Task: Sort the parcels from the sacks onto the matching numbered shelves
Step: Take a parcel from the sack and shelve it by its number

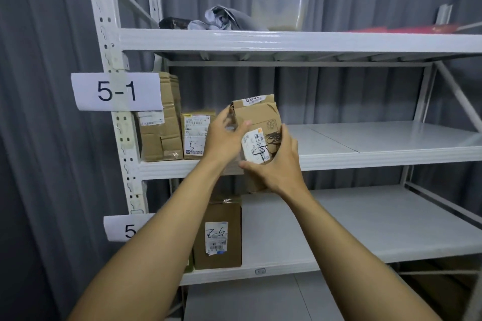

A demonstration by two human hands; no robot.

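Observation:
I hold a small brown cardboard parcel (pixel 258 122) with a white barcode label in front of the middle shelf (pixel 365 148). My left hand (pixel 224 138) grips its left side, thumb across the front. My right hand (pixel 276 167) grips its lower right corner from below. A paper sign "5-1" (pixel 116 91) is taped to the left upright beside this shelf. Two parcels stand at that shelf's left end: a tall worn box (pixel 159 122) and a smaller one (pixel 194 135) marked "5-". A lower sign (pixel 125 228) shows "5", partly hidden by my left arm.
On the lower shelf (pixel 365 229) stands a brown box (pixel 217 236) with an upside-down handwritten label. The top shelf (pixel 287 40) carries a clear plastic tub (pixel 280 8), crumpled grey bags (pixel 229 19) and a red flat item (pixel 407 28). Grey curtains hang behind the rack.

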